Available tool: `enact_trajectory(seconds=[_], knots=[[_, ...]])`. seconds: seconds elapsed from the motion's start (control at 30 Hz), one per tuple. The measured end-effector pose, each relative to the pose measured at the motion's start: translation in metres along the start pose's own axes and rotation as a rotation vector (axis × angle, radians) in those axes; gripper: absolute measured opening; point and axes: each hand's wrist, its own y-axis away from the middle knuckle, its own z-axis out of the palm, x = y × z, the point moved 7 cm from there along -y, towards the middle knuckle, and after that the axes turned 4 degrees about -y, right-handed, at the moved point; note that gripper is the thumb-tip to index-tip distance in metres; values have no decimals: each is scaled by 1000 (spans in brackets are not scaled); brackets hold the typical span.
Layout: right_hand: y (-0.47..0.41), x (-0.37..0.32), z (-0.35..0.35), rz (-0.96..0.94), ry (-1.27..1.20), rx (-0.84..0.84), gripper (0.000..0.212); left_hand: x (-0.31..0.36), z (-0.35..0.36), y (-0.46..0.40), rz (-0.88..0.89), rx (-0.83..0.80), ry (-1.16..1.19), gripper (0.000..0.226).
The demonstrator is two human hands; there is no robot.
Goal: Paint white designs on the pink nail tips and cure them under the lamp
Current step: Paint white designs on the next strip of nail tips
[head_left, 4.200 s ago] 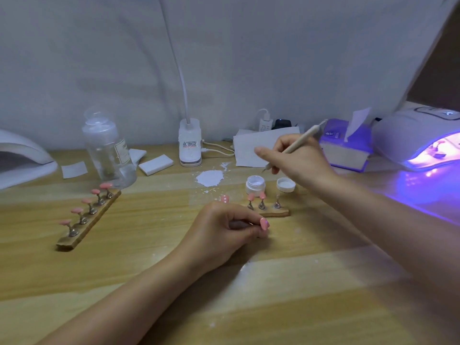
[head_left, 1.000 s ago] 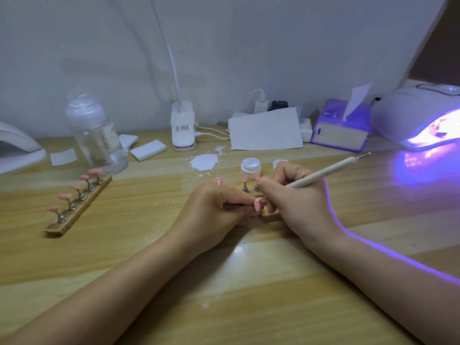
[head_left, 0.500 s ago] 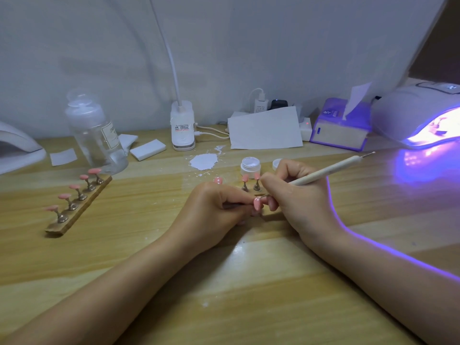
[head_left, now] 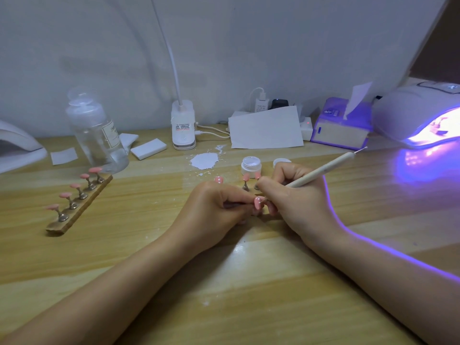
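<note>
My left hand (head_left: 214,210) pinches the stem of a pink nail tip (head_left: 258,203) low over the wooden table. My right hand (head_left: 293,200) grips a beige dotting pen (head_left: 323,170), and its tip touches that nail, where a small white dot shows. Just behind my hands stand more pink tips (head_left: 246,179) on a short holder, mostly hidden by my fingers. An open jar of white gel (head_left: 251,165) and its lid (head_left: 281,162) sit behind them. The curing lamp (head_left: 418,113) glows violet at the far right with tips inside.
A wooden strip with several pink tips (head_left: 77,202) lies at the left, beside a clear bottle (head_left: 97,135). A white paint smear (head_left: 204,161), desk lamp base (head_left: 183,128), paper sheet (head_left: 266,128), tissue box (head_left: 341,125) and a second lamp (head_left: 17,145) line the back.
My right hand came down from the white gel jar with the pen and now touches its tip to the nail held by my left hand. In the last second both hands stay nearly still.
</note>
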Motion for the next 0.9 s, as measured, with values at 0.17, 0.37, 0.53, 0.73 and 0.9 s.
enact_trajectory(seconds=[0.17,0.37,0.53,0.73,0.9], knots=[[0,-1,1,-7,18,-8,43,1,0,0,5,-1,6,15],[1,-2,1,-13,22,-6,43,1,0,0,11,7,-7,22],[1,-3,0,-22,39,-2,44,2,0,0,21,16,22,27],[2,-3,0,-19,37,-4,43,0,0,0,-2,10,59,24],[0,-2,-1,-28,24,17,45,-1,0,0,-10,2,29,22]])
